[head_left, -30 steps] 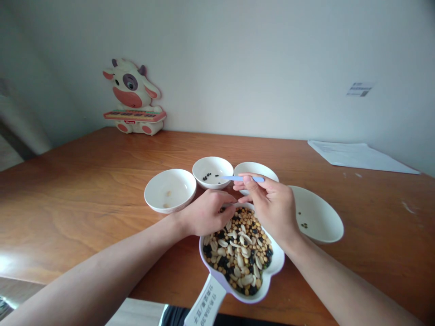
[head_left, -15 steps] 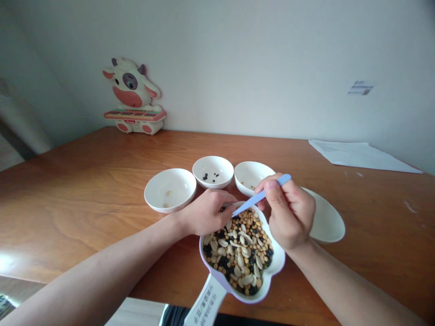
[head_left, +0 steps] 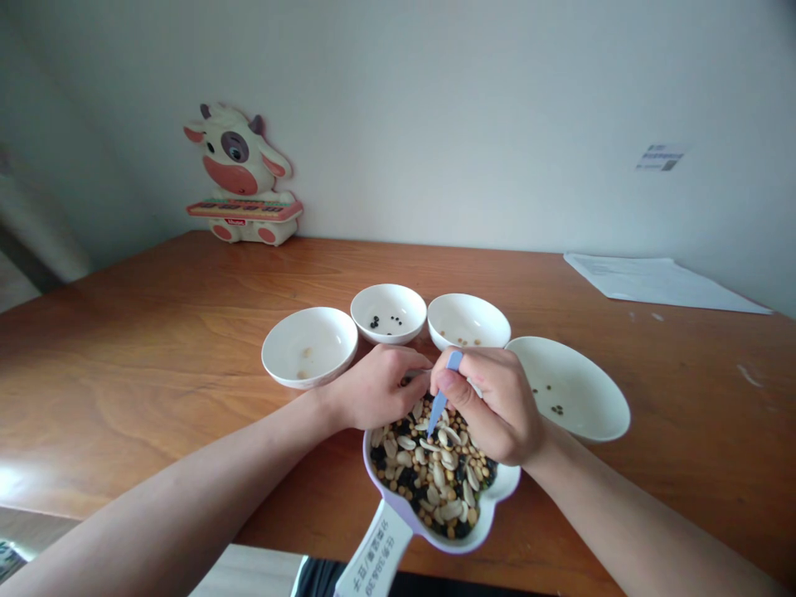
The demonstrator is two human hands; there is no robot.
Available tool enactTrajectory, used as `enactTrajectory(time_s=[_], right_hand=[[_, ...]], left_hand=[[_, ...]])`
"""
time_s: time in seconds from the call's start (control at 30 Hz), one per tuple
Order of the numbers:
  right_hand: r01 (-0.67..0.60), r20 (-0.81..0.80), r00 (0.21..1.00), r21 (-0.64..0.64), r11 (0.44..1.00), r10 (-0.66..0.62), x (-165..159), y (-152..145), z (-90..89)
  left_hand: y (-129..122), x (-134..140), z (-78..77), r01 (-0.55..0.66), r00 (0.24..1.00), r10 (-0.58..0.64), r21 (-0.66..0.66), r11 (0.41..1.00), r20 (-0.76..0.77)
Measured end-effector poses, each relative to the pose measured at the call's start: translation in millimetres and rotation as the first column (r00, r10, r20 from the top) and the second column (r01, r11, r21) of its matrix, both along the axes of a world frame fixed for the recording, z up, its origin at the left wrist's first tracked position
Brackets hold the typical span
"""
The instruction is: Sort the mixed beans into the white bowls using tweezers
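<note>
Your right hand (head_left: 491, 406) pinches the slender pale-blue plastic tweezers (head_left: 439, 404), tips among mixed beans and peanuts (head_left: 439, 477) in the white, lilac-edged scalloped pan (head_left: 507, 487); your left hand (head_left: 385, 385) holds its far rim. Off-centre squeezing could flick a small bean away. Unlike half a second earlier, the tips lie nearer mid-pan.

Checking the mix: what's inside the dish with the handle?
The dish holds peanuts, yellowish beans and black beans. The left hand and right hand cover parts of its far side; contents there and underneath are hidden.
</note>
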State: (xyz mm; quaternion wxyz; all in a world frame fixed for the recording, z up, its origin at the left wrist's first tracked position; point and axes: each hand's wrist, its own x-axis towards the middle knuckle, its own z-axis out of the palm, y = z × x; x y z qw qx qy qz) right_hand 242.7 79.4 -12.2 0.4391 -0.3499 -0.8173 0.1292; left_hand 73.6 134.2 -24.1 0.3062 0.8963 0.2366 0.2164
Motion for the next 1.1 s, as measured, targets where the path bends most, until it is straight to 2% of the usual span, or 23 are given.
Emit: enactTrajectory(time_s=[0.83, 1.1], right_hand=[[-0.038, 0.047, 0.998, -0.064, 0.997, 0.041, -1.0, 1.3, -2.4], [-0.019, 0.052, 0.998, -0.044, 0.999, 0.021, -0.8, 1.0, -2.4]], left_hand=[[0.1, 0.0, 1.3, -0.015, 1.000, 0.014, -0.021, 1.000, -0.022], [0.3, -0.2, 0.7, -0.023, 0.999, 0.023, -0.014, 1.000, -0.024]])
